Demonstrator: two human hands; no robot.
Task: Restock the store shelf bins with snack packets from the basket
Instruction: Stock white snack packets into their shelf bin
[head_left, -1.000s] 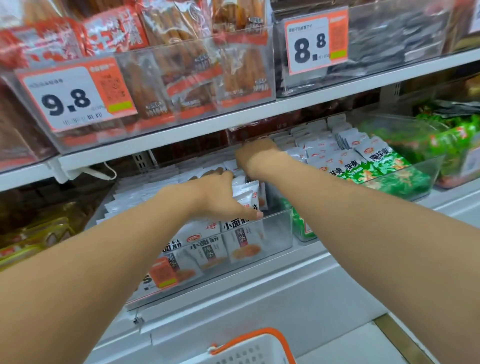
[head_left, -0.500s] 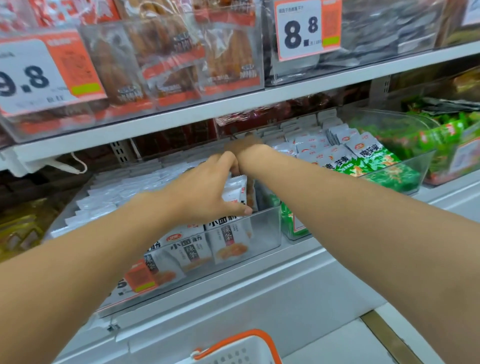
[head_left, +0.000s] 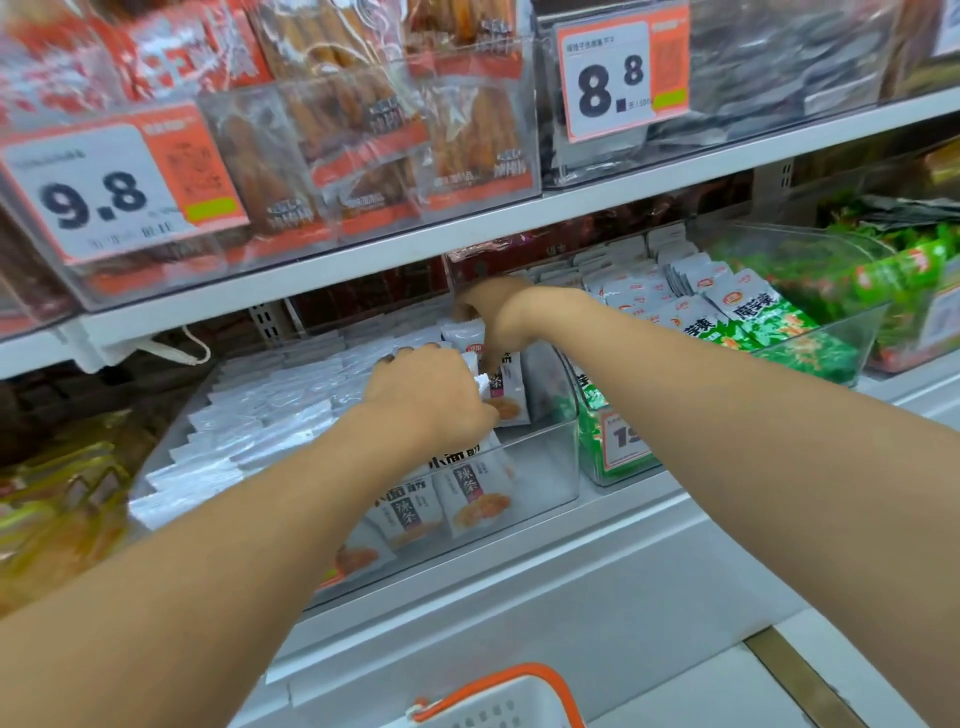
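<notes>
A clear shelf bin (head_left: 543, 467) on the lower shelf holds rows of white snack packets (head_left: 470, 493) printed with dark labels. My left hand (head_left: 431, 397) is inside the bin and grips the top of a few upright white packets near its middle. Just behind it, my right hand (head_left: 493, 312) reaches in under the upper shelf, wrist bent down, thumb and fingers curled round the tops of the rear packets; its fingertips are hidden. The white basket (head_left: 493, 709) with an orange handle shows at the bottom edge, its contents out of sight.
The upper shelf edge (head_left: 467, 239) hangs low over both hands, carrying bins with 9.8 and 8.8 price tags. To the right stand a bin of green-and-white packets (head_left: 769, 338) and another of green packets (head_left: 893, 270). Yellow packets (head_left: 62, 499) lie at far left.
My left hand has moved from the front packets deeper into the bin, close to my right hand. The right hand has stayed at the back of the bin.
</notes>
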